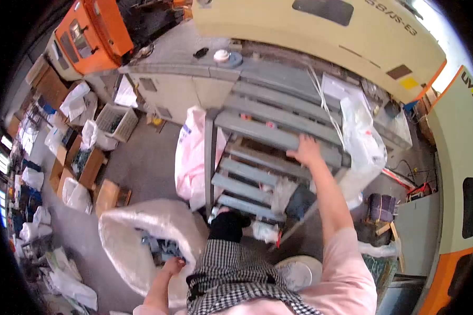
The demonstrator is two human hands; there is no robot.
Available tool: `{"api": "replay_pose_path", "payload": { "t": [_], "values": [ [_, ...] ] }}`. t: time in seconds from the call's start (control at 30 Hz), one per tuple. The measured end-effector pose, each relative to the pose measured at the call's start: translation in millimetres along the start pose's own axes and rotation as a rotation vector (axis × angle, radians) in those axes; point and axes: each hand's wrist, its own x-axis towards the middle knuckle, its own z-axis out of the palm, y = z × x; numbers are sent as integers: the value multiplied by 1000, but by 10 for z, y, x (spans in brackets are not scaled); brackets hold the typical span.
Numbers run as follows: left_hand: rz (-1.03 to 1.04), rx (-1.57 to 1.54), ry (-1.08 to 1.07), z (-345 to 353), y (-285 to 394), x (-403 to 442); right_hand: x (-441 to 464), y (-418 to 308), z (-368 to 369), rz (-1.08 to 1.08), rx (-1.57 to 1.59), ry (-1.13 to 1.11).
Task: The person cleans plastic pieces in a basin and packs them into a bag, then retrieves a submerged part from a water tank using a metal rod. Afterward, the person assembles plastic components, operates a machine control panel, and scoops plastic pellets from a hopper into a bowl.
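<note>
My left hand (174, 265) is at the mouth of a big white woven sack (118, 231), its fingers drawn together. Grey plastic-looking pieces (165, 247) lie inside the sack, right beside those fingers; what the hand holds, if anything, is too small to make out. On the grey slatted rack (268, 134) in front of me rests my right hand (307, 151), fingers spread over the edge of a slat and holding nothing. Lower slats of the rack carry a dark bundle (301, 202) and some clear plastic.
A pink-white sack (190, 163) leans at the rack's left, a white plastic bag (360, 139) at its right. A white bucket (302, 270) stands close by my right side. Cartons (81, 157) and a white crate (113, 122) sit to the left; a cream machine (320, 37) runs behind.
</note>
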Motion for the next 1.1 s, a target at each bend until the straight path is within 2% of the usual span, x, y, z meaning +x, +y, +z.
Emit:
{"api": "replay_pose_path", "payload": {
  "t": [0.07, 0.17, 0.2, 0.27, 0.33, 0.4, 0.47, 0.53, 0.57, 0.6, 0.63, 0.67, 0.7, 0.73, 0.77, 0.8, 0.87, 0.9, 0.97, 1.03, 1.07, 1.1],
  "values": [
    [114, 107, 35, -531, 135, 443, -46, 73, 82, -21, 31, 26],
    [112, 98, 61, -1723, 775, 785, -85, 153, 281, -25, -45, 78],
    [160, 8, 87, -2136, 994, 865, -73, 155, 166, -42, -2, 65],
    [405, 80, 195, -3218, 1584, 968, -64, 84, 94, -61, 0, 91],
    [430, 192, 191, -4249, 2193, 1100, -54, 66, 66, -52, -52, 126],
    [451, 318, 278, -5112, 2807, 1277, -37, -34, -29, 9, -73, -31],
    [663, 292, 551, -5799, 3687, 1070, 21, -53, 84, 77, -90, -105],
    [699, 442, 654, -6349, 4451, 1202, 82, -148, -17, 105, -209, -262],
    [744, 451, 714, -6621, 4903, 1164, 163, -181, -113, 93, -133, -279],
    [885, 347, 778, -6846, 5298, 1166, 326, -185, -265, 78, -60, -297],
    [893, 310, 809, -7094, 5760, 1085, 460, -314, -885, 19, 82, -272],
    [1019, 286, 937, -7300, 6069, 1198, 625, -393, -1631, -42, 220, -239],
    [1049, 302, 1102, -7503, 6424, 1276, 877, -281, -1974, -72, 271, -110],
    [1058, 265, 1175, -7714, 6758, 1276, 1143, -182, -2270, -104, 324, 22],
    [1067, 229, 1249, -7930, 7065, 1271, 1434, -88, -2657, -86, 234, 151],
    [1070, 233, 1248, -8149, 7334, 1328, 1680, -31, -3186, -74, 219, 369],
    [1077, 273, 1446, -8465, 7724, 1457, 2165, 170, -4259, -154, 99, 824],
    [1066, 285, 1438, -8539, 7808, 1552, 2433, 323, -4676, -188, 130, 916],
    [830, 342, 1205, -8682, 7938, 1773, 2903, 498, -5383, -71, 65, 1058],
    [724, 441, 1138, -8656, 7901, 1870, 3307, 659, -5760, 5, 68, 1041],
    [732, 451, 1132, -8673, 7919, 1907, 3532, 741, -5941, 85, 39, 1052],
    [728, 464, 1110, -8655, 7874, 1911, 3683, 780, -5968, 71, 52, 1057]
  ]
}}
